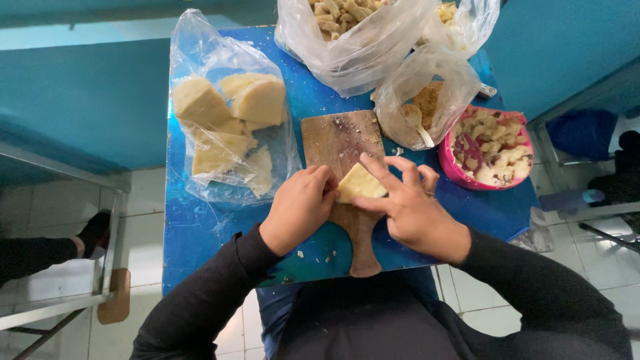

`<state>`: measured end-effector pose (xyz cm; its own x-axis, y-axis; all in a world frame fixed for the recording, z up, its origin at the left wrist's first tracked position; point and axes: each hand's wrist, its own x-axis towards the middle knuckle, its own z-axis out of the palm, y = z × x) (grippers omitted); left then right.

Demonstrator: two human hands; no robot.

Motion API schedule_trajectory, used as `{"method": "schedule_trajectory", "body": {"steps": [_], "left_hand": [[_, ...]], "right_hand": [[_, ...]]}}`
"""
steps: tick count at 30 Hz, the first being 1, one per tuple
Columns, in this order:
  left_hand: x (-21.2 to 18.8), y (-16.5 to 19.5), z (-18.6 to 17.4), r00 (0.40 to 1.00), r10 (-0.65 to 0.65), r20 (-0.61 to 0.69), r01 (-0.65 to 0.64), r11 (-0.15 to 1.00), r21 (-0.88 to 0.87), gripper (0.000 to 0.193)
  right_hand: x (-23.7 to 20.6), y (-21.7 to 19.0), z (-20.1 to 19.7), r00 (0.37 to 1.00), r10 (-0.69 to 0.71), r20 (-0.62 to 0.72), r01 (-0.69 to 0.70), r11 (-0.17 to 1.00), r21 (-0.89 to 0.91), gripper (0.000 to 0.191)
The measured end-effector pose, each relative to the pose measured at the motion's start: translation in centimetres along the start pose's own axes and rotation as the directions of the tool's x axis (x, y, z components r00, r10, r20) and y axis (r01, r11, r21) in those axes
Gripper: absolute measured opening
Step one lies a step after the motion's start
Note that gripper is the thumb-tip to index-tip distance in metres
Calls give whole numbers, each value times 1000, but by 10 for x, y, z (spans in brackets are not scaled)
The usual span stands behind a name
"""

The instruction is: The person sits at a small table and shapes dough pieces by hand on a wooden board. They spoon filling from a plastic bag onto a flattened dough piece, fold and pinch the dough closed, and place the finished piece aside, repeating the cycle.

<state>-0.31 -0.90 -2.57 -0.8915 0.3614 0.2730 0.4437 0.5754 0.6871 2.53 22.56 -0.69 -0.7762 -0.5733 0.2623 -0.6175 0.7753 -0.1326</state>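
Head view, left to right. Clear bag (pixel 230 113) of pale yellow blocks lies on the blue worktop (pixel 193 227). Left hand (pixel 299 208), fingers curled, presses the wedge (pixel 360 183) from its left edge. Wedge rests on the wooden board (pixel 337 143). Right hand (pixel 412 203), fingers spread, grips the wedge from the right. Two further clear bags (pixel 363 47) stand behind. Pink bowl (pixel 448 160) of pale pieces sits at far right.
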Motion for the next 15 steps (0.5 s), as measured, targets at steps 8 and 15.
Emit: {"method": "schedule_trajectory", "body": {"steps": [8, 15], "left_hand": [[-1, 5, -2, 1000, 3, 5, -3, 1000, 14, 10], [-1, 8, -3, 1000, 19, -5, -19, 1000, 23, 8]], "right_hand": [[-11, -13, -14, 988, -157, 10, 125, 743, -658, 50], [14, 25, -17, 999, 34, -8, -32, 991, 133, 24]]}}
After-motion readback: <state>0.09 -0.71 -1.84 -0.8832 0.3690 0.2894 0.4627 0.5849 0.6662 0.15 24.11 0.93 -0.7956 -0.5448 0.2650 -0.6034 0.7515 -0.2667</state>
